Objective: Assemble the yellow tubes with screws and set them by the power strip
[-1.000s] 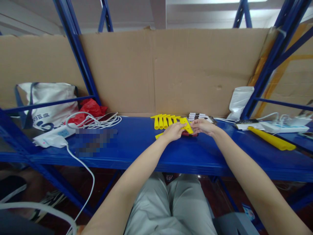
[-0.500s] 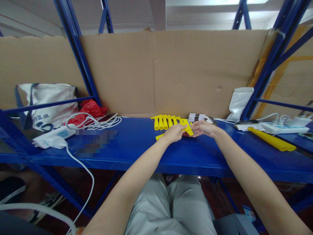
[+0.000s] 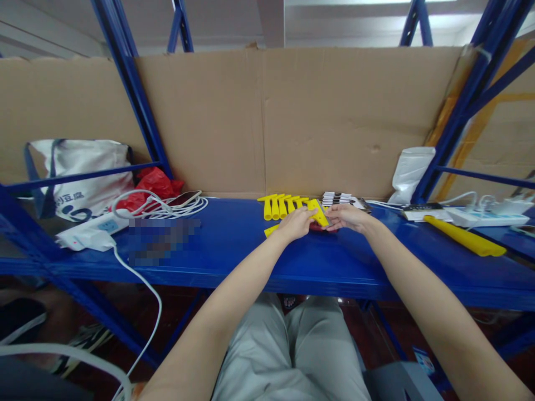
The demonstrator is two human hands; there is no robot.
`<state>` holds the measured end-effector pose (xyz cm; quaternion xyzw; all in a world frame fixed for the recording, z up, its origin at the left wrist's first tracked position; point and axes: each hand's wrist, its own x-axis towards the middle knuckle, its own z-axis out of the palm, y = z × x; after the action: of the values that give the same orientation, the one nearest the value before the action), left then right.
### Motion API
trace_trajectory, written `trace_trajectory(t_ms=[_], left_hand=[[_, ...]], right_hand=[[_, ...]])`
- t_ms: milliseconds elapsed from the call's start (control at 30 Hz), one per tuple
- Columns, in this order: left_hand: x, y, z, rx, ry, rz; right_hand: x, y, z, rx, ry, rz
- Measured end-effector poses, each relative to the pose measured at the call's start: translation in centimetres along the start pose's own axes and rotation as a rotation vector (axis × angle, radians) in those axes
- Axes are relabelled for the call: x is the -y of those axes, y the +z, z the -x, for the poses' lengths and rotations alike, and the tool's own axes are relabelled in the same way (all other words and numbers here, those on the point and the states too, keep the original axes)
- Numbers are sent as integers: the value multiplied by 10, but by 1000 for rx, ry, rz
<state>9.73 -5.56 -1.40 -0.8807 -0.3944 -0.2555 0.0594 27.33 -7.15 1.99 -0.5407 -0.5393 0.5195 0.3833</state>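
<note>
My left hand (image 3: 297, 223) is closed around a yellow scraper (image 3: 319, 214), whose flat head has small holes and a greyish blade along its right edge. The handle's end pokes out on the left, below my hand. At the blade side, the fingers of my right hand (image 3: 345, 217) pinch the edge; which part they grip is too small to tell. Just behind my left hand lies a row of several yellow scrapers (image 3: 276, 207) with tube-like handles toward me. Something dark red (image 3: 322, 228) shows partly beneath my hands.
Stacked white-and-black packets (image 3: 336, 198) lie behind my right hand. A longer yellow piece (image 3: 466, 236) and a power strip (image 3: 480, 218) sit at the right. Left are a cable bundle (image 3: 184, 208), another power strip (image 3: 104, 224) and a white bag (image 3: 90, 175). Cardboard (image 3: 334, 122) closes the back.
The scraper's head has turned slightly and lifted a little between my hands. Both hands keep nearly the same place and hold.
</note>
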Motion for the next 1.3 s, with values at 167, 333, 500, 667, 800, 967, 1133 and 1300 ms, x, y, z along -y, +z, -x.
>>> trace_trajectory(t_ms=[167,333,500,667,800,967,1133,1300], left_hand=[[0,-1,0,-7,8,-16],[0,-2,0,-7,2,-33],[3,-1,1,-17,6,-36],[2,-3,1,-10,19,-54],[0,-5,1,5,9,-75],[0,-5,2,12,16,-81],[2,-4,2,9,20,-87],[5,-2,2,6,18,-87]], right_hand=[[-1,0,-1,36,-2,13],[-5,2,-3,30,-35,9],[-7,4,-6,2,-51,-37],[-4,9,-4,-56,-26,-51],[-2,13,-1,-82,-24,-45],[-2,12,0,-83,-13,-33],[-3,11,-2,-85,-20,-44],[-5,14,-2,-109,-49,-56]])
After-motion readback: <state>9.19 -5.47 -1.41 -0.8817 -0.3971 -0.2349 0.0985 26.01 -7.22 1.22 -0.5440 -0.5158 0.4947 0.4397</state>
